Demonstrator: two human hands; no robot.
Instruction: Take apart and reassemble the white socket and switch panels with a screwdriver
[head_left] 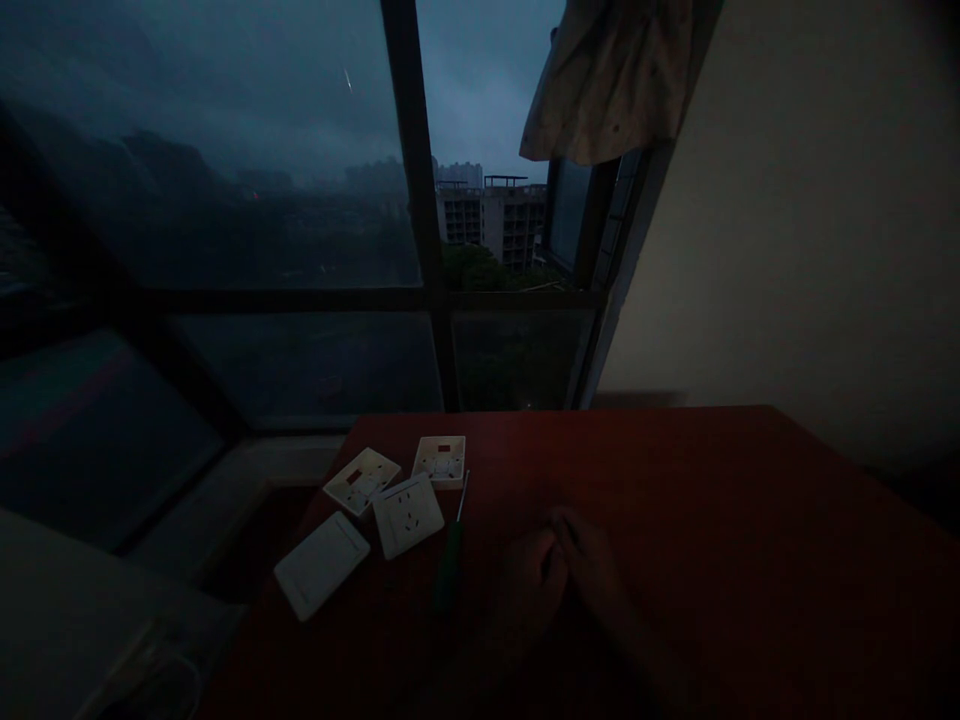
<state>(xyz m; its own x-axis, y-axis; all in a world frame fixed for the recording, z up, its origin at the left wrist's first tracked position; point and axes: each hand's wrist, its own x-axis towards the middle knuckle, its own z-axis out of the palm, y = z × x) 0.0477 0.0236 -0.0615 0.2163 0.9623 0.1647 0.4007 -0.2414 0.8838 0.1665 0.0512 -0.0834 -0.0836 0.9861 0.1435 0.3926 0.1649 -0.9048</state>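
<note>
My left hand (531, 572) and my right hand (590, 560) meet over the red-brown table, fingertips touching. Both have curled, closed fingers; whatever may be between them is hidden in the dim light. Left of my left hand lies a screwdriver (448, 565) with a green handle, its shaft pointing away from me. Beyond it is a white socket panel (409, 516) with slots. Two open white mounting boxes (363, 480) (439, 458) sit behind the panel. A flat white switch plate (322, 566) lies nearest the table's left edge.
The red-brown table (675, 480) reaches toward a dark-framed window (431, 250). A pale wall (787, 220) rises on the right. A piece of cloth (611, 90) hangs by the window's upper right. Left of the table is a low ledge (300, 460).
</note>
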